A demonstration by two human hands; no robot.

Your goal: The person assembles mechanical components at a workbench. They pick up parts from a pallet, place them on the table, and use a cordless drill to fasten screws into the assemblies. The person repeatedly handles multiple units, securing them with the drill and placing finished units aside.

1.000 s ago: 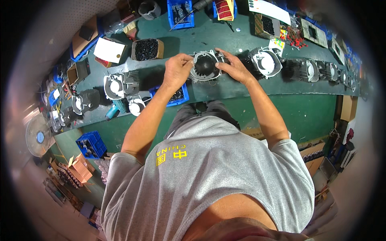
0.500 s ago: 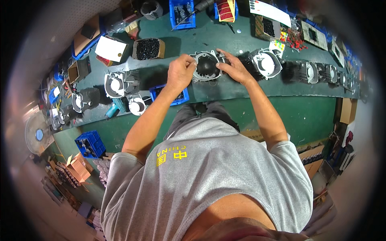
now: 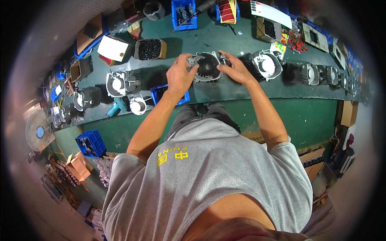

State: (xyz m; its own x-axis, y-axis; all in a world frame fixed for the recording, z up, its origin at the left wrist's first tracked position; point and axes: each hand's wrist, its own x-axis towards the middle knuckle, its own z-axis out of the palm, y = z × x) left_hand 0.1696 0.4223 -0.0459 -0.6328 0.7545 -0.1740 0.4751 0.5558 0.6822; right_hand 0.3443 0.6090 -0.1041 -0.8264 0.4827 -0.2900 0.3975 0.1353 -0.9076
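both hands (image 3: pixel 209 72) apparently gripping housing (image 3: pixel 207 66)

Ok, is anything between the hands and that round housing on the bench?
Nothing visible. The left hand and the right hand already touch the round black-and-grey housing from either side on the green bench; no other part lies between them.

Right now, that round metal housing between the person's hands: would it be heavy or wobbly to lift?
Probably stiff and fairly heavy: the round housing looks like cast metal with fins. Both the left hand and right hand grip its rim, hinting at weight. Lying flat on the green bench, it seems unlikely to roll.
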